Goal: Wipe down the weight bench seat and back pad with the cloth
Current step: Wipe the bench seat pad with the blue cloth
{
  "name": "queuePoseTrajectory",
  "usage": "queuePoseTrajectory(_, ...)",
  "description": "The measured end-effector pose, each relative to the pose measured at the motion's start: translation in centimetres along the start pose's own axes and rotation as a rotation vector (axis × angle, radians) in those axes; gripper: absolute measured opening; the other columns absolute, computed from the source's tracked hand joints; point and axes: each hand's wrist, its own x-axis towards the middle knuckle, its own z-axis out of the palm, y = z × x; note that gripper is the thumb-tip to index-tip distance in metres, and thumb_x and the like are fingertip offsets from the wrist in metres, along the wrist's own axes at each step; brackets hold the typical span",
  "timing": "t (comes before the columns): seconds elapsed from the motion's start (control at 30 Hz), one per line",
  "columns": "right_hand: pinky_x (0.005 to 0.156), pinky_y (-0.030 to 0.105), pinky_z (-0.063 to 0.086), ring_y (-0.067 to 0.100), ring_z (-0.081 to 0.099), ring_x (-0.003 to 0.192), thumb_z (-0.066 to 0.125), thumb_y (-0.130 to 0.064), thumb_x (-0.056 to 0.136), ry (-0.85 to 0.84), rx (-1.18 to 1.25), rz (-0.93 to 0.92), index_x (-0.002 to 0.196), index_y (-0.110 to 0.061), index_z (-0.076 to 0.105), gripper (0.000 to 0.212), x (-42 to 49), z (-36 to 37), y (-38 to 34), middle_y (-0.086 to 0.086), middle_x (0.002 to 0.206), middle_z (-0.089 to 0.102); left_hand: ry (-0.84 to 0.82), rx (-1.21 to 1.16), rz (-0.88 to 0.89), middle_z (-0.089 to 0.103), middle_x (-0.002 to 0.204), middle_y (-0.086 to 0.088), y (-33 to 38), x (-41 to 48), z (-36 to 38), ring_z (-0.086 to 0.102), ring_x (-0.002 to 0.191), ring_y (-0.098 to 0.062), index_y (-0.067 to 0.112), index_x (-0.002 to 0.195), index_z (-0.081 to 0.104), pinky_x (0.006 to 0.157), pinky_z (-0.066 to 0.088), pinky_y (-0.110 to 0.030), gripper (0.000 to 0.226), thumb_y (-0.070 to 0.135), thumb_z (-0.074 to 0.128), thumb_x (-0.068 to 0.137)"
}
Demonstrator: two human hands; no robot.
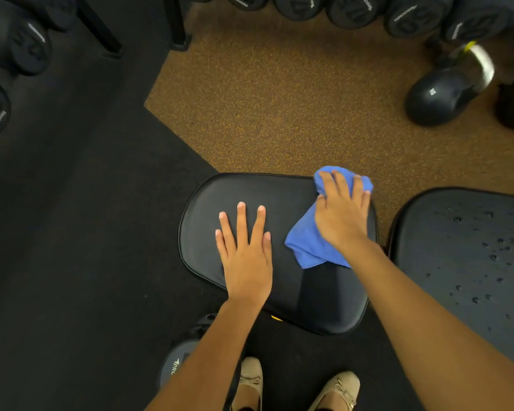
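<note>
Centre frame, seat [279,247] runs upper-left to lower-right — my left hand [247,256] flat, right hand [341,212] gripping cloth [306,241].

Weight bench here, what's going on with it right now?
A person is wiping the bench's black seat pad. The right hand presses a blue cloth onto the pad's far right corner, while the left hand lies flat and open on the pad, with nothing in it. The seat pad shows no droplets. The back pad to the right is dotted with water droplets and is not being touched. Dumbbells and a kettlebell sit on the floor beyond.
</note>
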Motion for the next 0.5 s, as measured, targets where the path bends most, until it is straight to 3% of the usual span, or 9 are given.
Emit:
queuePoseTrajectory(0.07, 0.112, 0.048, -0.001, 0.032, 0.001, 0.142, 0.024, -0.022, 0.096, -0.011, 0.021, -0.146, 0.146, -0.021, 0.023, 0.050, -0.9, 0.8, -1.9, -0.001, 0.155, 0.017, -0.010, -0.002, 0.004, 0.033, 0.149, -0.010, 0.0, 0.1, 0.0, 0.021, 0.138, -0.040, 0.024, 0.142, 0.036, 0.108, 0.019, -0.050, 0.051, 0.041, 0.010, 0.101)
queuePoseTrajectory(0.2, 0.111, 0.050, 0.016, 0.036, 0.018, 0.140, 0.018, -0.023, 0.087, -0.005, 0.010, -0.398, 0.141, -0.016, 0.038, 0.058, -4.2, 2.1, -2.0, 0.005, 0.149, 0.034, -0.014, -0.003, 0.006, 0.036, 0.148, -0.011, -0.1, 0.3, 0.0, 0.024, 0.137, -0.041, 0.024, 0.140, 0.041, 0.107, 0.022, -0.051, 0.054, 0.042, 0.009, 0.100)
queuePoseTrajectory(0.33, 0.109, 0.053, 0.022, 0.034, 0.019, 0.140, 0.020, -0.025, 0.087, 0.062, -0.027, -0.306, 0.140, -0.019, 0.039, 0.057, -5.4, 1.9, 1.4, 0.002, 0.150, 0.032, -0.006, -0.009, 0.009, 0.035, 0.148, -0.011, 0.0, 0.3, -0.3, 0.023, 0.137, -0.042, 0.023, 0.141, 0.038, 0.106, 0.017, -0.051, 0.055, 0.043, 0.007, 0.100)
queuePoseTrajectory(0.43, 0.108, 0.057, 0.019, 0.040, 0.017, 0.140, 0.020, -0.024, 0.084, 0.106, 0.011, -0.148, 0.139, -0.017, 0.041, 0.059, -5.5, 2.4, -0.4, 0.004, 0.150, 0.032, -0.008, -0.023, 0.009, 0.035, 0.148, -0.011, 0.1, 0.3, -0.2, 0.023, 0.137, -0.042, 0.024, 0.141, 0.038, 0.106, 0.017, -0.051, 0.056, 0.044, 0.006, 0.100)
queuePoseTrajectory(0.5, 0.108, 0.057, 0.020, 0.041, 0.020, 0.138, 0.023, -0.022, 0.083, 0.099, 0.015, -0.172, 0.138, -0.016, 0.042, 0.058, -6.4, 3.0, -2.0, 0.005, 0.149, 0.035, -0.008, -0.035, 0.006, 0.035, 0.148, -0.012, 0.0, 0.3, -0.2, 0.023, 0.137, -0.042, 0.023, 0.140, 0.039, 0.106, 0.018, -0.051, 0.056, 0.044, 0.007, 0.100)
